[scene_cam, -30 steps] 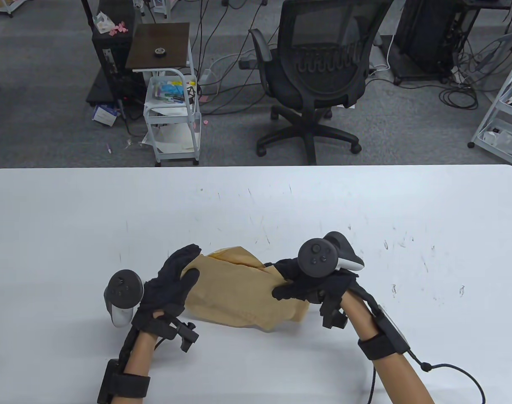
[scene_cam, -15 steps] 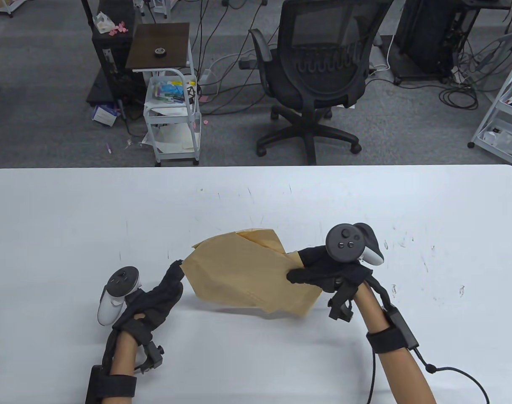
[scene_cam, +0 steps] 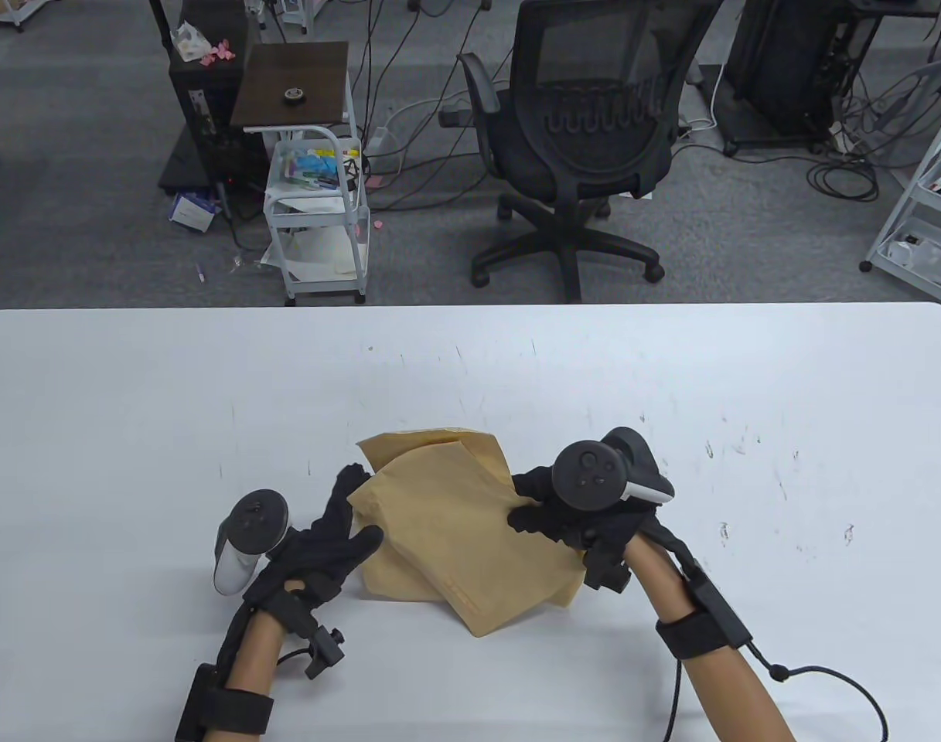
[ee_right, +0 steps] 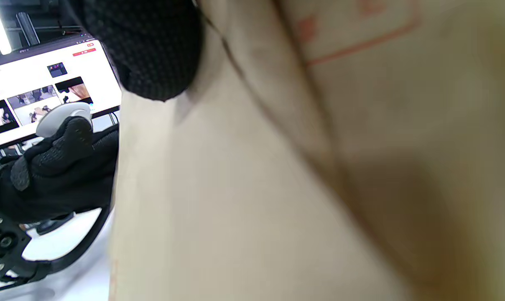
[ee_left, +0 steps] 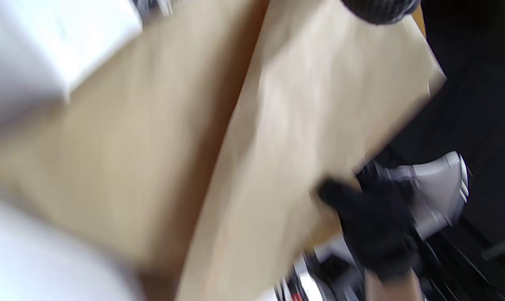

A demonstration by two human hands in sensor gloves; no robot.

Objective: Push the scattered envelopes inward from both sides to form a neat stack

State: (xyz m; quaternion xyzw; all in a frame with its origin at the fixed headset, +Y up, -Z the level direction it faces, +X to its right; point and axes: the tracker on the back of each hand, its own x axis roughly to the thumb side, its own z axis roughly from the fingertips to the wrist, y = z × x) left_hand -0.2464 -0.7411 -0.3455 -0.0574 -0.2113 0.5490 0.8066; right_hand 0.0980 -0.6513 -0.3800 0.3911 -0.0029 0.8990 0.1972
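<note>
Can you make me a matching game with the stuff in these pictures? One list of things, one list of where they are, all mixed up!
Things:
1. left hand
2. right hand
3. envelopes
4. office chair

Places:
A. on the floor behind the table
B. touching the right side of the brown pile
C. lying between the two hands
D. touching the left side of the brown pile

Pairs: 1-D, 2-B, 3-C, 4-A
</note>
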